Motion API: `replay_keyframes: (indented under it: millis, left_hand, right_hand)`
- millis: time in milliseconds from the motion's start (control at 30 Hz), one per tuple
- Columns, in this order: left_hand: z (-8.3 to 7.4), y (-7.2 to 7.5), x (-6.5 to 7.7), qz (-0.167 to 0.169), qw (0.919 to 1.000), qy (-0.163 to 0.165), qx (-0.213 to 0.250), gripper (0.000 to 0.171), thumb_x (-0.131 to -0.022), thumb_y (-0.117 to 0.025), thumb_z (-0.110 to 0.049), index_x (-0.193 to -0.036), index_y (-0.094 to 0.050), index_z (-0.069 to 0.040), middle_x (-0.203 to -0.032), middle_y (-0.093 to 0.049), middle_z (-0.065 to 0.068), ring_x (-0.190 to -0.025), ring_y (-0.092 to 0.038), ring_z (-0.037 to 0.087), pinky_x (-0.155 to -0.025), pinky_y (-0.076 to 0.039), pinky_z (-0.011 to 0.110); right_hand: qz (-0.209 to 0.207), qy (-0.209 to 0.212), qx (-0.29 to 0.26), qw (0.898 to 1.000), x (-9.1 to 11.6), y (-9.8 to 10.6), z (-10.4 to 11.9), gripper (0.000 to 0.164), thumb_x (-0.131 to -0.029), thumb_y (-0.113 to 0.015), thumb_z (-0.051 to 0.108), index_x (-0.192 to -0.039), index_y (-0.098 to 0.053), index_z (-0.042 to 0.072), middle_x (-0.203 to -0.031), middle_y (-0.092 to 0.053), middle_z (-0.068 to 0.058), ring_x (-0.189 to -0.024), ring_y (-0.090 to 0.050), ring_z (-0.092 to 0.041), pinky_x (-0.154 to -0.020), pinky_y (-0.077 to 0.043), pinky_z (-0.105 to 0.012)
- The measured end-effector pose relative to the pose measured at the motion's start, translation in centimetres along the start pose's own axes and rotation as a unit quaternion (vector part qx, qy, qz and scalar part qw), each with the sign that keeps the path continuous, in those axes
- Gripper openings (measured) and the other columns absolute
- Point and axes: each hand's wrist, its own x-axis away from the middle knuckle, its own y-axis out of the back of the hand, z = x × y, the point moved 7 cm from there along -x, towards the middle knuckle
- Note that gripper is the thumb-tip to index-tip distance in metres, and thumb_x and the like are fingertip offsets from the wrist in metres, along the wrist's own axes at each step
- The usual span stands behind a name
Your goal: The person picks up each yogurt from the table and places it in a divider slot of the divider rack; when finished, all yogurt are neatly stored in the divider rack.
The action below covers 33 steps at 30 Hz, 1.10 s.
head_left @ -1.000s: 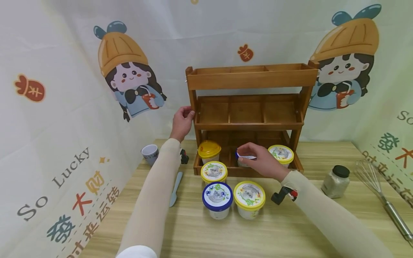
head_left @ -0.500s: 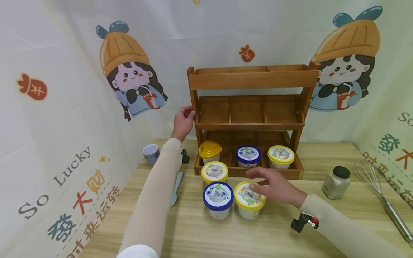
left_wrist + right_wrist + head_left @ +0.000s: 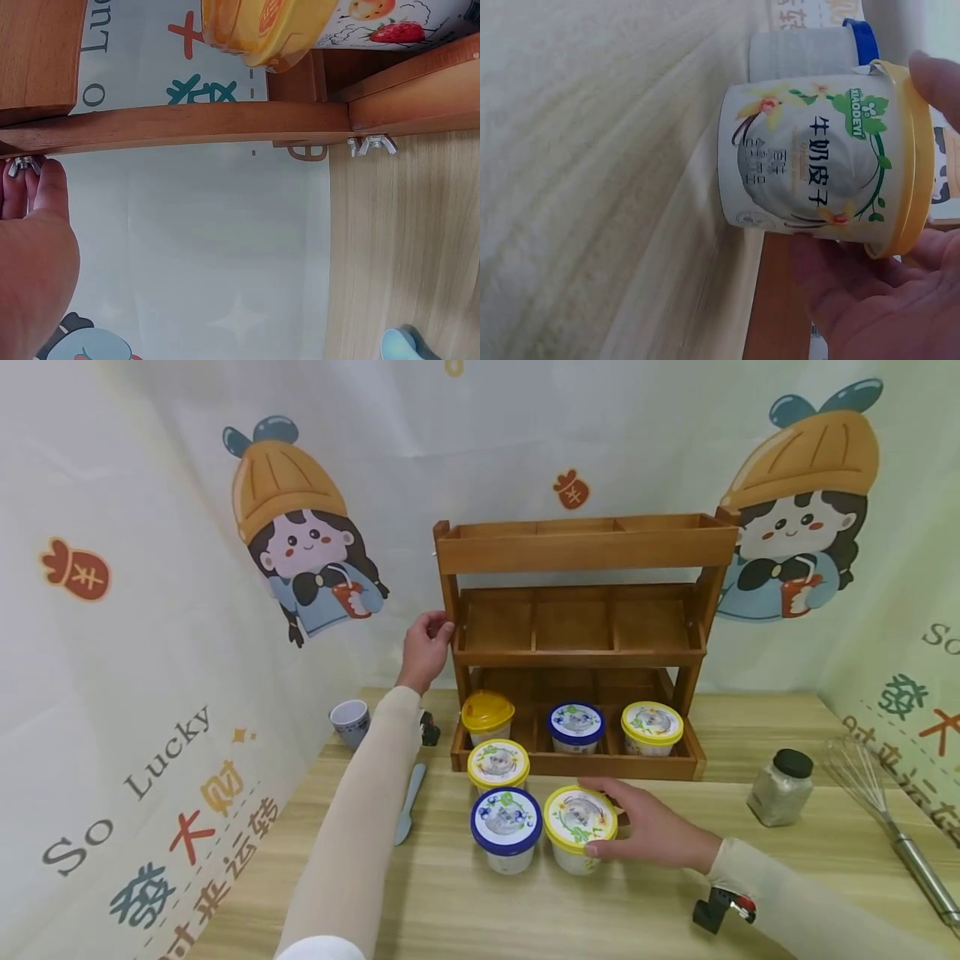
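Observation:
My right hand (image 3: 652, 827) grips a yellow-lidded tub (image 3: 577, 827) standing on the table, thumb on its near side and fingers round the far side. In the right wrist view, the thumb touches the yellow lid (image 3: 911, 165) and the fingers lie along the printed wall. Beside it stand a blue-lidded tub (image 3: 506, 827) and another yellow-lidded tub (image 3: 498, 763). At the wooden rack's (image 3: 585, 657) left upright, my left hand (image 3: 427, 647) pinches a wing nut (image 3: 24, 165) on the outer side; some of its fingertips are hidden.
The rack's bottom shelf holds a yellow domed-lid tub (image 3: 487, 714), a blue-lidded tub (image 3: 577, 727) and a yellow-lidded tub (image 3: 652, 727). To the left are a cup (image 3: 350, 722) and a pale blue spatula (image 3: 409, 806). A black-capped jar (image 3: 782, 787) and a whisk (image 3: 892, 827) lie right.
My right hand has left the blue-lidded tub on the bottom shelf, come back toward me and taken hold of the front yellow-lidded tub. The left hand stays at the upright.

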Motion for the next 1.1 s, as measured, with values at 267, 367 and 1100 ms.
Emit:
replay_keyframes:
  millis: [267, 367, 1100]
  left_hand:
    - [-0.5, -0.1, -0.2, 0.000, 1.0000, -0.008, 0.002, 0.038, -0.110, -0.059, -0.025, -0.142, -0.059, -0.006, -0.139, -0.065, 0.014, -0.125, -0.060, 0.029, -0.111, -0.051, 0.044]
    - [-0.5, 0.0, 0.0, -0.005, 1.0000, -0.001, 0.003, 0.037, -0.110, -0.059, -0.024, -0.142, -0.059, -0.005, -0.138, -0.065, 0.014, -0.124, -0.060, 0.029, -0.111, -0.051, 0.043]
    - [0.1, -0.1, 0.3, 0.002, 1.0000, 0.003, 0.006, 0.037, -0.110, -0.059, -0.025, -0.142, -0.059, -0.007, -0.138, -0.064, 0.014, -0.125, -0.060, 0.029, -0.111, -0.052, 0.043]
  right_hand:
    - [-0.005, -0.013, 0.003, 1.000, 0.1, 0.2, 0.0, 0.100, -0.081, -0.093, 0.038, -0.156, -0.041, -0.003, -0.149, -0.058, -0.020, -0.130, -0.061, -0.035, -0.095, -0.059, -0.026]
    - [0.003, -0.025, -0.004, 1.000, 0.1, 0.1, 0.0, 0.100, -0.081, -0.094, 0.036, -0.157, -0.041, -0.002, -0.149, -0.057, -0.019, -0.132, -0.060, -0.037, -0.096, -0.058, -0.024]
    - [-0.072, -0.052, 0.005, 0.996, 0.5, 4.4, 0.8, 0.097, -0.079, -0.094, 0.037, -0.157, -0.044, 0.009, -0.145, -0.061, -0.013, -0.128, -0.061, -0.033, -0.095, -0.058, -0.035]
